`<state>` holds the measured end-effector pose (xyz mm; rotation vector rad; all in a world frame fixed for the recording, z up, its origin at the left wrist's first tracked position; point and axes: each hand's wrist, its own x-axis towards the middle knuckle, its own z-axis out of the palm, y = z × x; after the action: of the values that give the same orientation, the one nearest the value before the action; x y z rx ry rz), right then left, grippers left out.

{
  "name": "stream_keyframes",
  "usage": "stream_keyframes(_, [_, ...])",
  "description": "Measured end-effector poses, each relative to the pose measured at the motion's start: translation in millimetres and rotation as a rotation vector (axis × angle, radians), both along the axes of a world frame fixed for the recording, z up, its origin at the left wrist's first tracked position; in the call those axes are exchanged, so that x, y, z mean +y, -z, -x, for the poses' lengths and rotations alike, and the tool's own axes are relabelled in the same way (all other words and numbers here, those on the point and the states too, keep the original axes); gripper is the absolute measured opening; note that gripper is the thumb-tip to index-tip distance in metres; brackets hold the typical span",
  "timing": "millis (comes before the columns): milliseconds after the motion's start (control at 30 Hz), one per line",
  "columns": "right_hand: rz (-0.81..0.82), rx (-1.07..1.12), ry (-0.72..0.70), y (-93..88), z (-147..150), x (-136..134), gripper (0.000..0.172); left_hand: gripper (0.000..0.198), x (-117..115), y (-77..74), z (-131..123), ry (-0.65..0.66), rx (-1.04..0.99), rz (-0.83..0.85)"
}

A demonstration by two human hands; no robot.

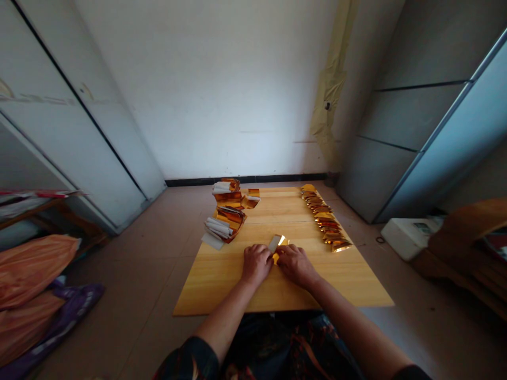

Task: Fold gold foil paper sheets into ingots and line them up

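Observation:
Between my hands, near the middle of the wooden board (277,290), is a sheet of gold foil paper (282,240) with a pale underside, partly folded. My left hand (257,261) grips its left side with curled fingers. My right hand (296,265) presses and holds the right side, fingers bent over it. My fingertips hide the sheet's lower part. Loose stacks of gold and pale paper sheets (229,219) lie at the board's left edge. Along the right edge runs a row of folded gold paper pieces (325,221), packed close together.
A white wall with a dark baseboard (245,180) stands behind the board. Pale cabinets (79,105) are on the left, a grey refrigerator (396,121) on the right. A white box (406,237) sits by wooden furniture (471,253). Orange and purple bags (39,295) lie at left.

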<state>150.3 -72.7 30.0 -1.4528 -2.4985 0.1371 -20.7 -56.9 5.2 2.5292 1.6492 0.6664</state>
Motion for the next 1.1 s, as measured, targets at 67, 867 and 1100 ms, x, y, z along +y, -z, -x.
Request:
stream_keyframes(67, [0.0, 0.019, -0.028, 1.1, -1.6, 1.1, 0.018, 0.006, 0.6, 0.9, -0.2, 0.025, -0.008, -0.006])
stream_keyframes(867, [0.06, 0.123, -0.242, 10.7, -22.7, 29.7, 0.017, 0.011, 1.7, -3.6, 10.5, 0.192, 0.055, -0.027])
stream_keyframes(1100, [0.034, 0.113, -0.233, 10.9, -23.7, 24.4, 0.02, 0.012, 3.3, 0.4, 8.9, 0.19, 0.07, -0.096])
